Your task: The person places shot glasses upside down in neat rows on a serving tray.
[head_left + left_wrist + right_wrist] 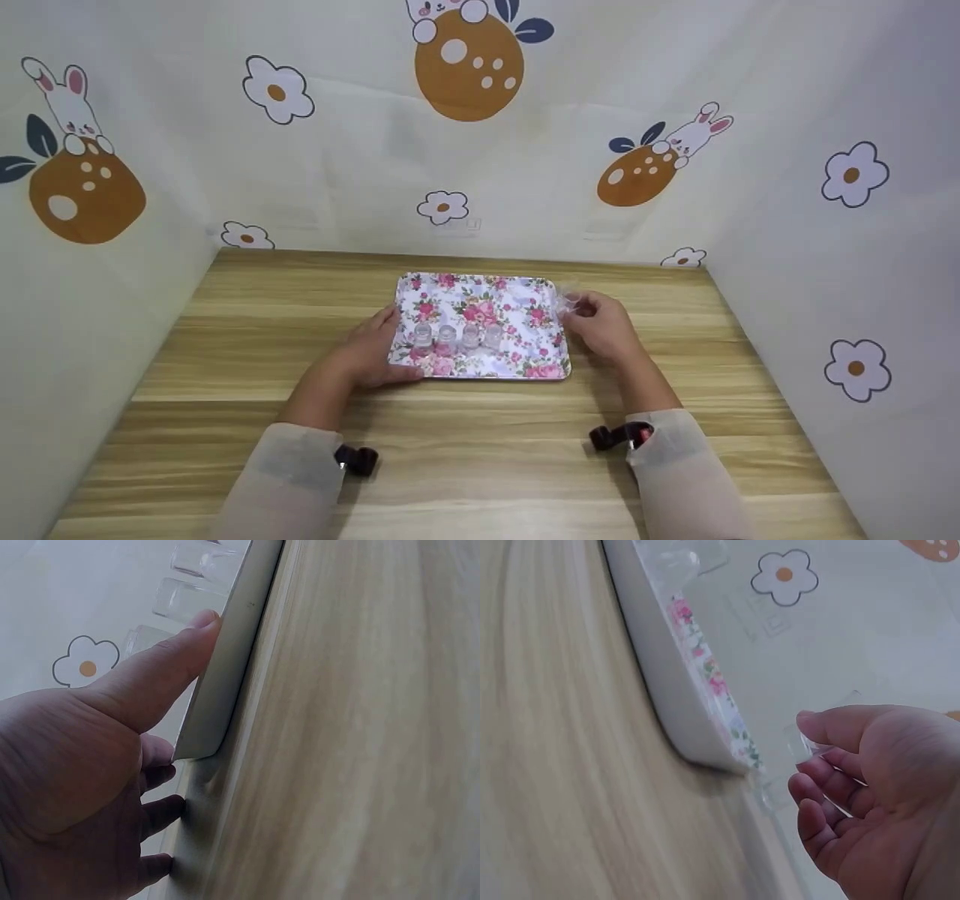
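Note:
A floral tray (pixel 517 307) lies on the table, with several small clear glass-like vessels (pixel 447 339) standing in a row near its front left. My left hand (pixel 369 352) rests on the tray's front left corner. In the left wrist view, that thumb presses the front wall and the fingers (pixel 161 816) reach along the side. Just off the tray's right edge, my right hand (pixel 604 326) pinches a small clear vessel (pixel 800 744) between thumb and fingers. Its exact shape is hard to make out, as it is see-through and partly covered.
The wooden table (pixel 480 457) runs back to a pale wall cloth (pixel 345 150) printed with rabbits, oranges and flowers. Cloth also hangs at the left and right sides. A black wrist camera (pixel 360 460) sits at each sleeve.

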Demonstrator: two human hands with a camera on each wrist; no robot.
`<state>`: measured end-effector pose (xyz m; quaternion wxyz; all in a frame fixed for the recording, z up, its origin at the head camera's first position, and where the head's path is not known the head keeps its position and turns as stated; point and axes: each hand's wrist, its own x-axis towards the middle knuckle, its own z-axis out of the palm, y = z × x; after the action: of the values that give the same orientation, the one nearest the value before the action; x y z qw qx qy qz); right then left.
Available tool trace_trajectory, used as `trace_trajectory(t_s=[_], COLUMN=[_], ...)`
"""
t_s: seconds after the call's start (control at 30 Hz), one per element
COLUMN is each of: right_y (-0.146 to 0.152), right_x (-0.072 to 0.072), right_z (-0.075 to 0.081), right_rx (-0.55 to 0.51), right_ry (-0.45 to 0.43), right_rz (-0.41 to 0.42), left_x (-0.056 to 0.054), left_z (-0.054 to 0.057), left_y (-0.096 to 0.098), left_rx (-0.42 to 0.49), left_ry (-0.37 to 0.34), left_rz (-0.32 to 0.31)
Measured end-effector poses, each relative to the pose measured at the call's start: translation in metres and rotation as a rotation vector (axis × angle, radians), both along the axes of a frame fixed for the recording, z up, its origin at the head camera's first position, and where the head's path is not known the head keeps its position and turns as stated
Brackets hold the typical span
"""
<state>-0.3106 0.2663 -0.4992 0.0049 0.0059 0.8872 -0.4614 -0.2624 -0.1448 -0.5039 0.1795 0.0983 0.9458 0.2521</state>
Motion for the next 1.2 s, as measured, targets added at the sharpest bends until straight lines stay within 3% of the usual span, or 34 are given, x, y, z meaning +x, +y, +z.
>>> trace_trajectory(t_s=[0.37,0.7,1.0,1.2], right_y=[-0.029,-0.044,-0.046,-0.047], right_x=[0.020,0.032,0.032,0.031], right_z=[0.024,0.031,0.030,0.028], right_rx=[-0.052,-0.163,-0.181,-0.176], right_ry=[0.071,0.068,0.114,0.152], right_rz=[0.126,0.229,0.233,0.175], left_x=[0.000,0.001,0.004,0.004], left_z=[0.001,0.004,0.006,0.005], left_y=[0.000,0.001,0.001,0.001], left_rx=[-0.005,0.002,0.006,0.017], left_ry=[-0.005,-0.007,-0.007,-0.005], left_rz=[-0.001,-0.010,0.007,0.003])
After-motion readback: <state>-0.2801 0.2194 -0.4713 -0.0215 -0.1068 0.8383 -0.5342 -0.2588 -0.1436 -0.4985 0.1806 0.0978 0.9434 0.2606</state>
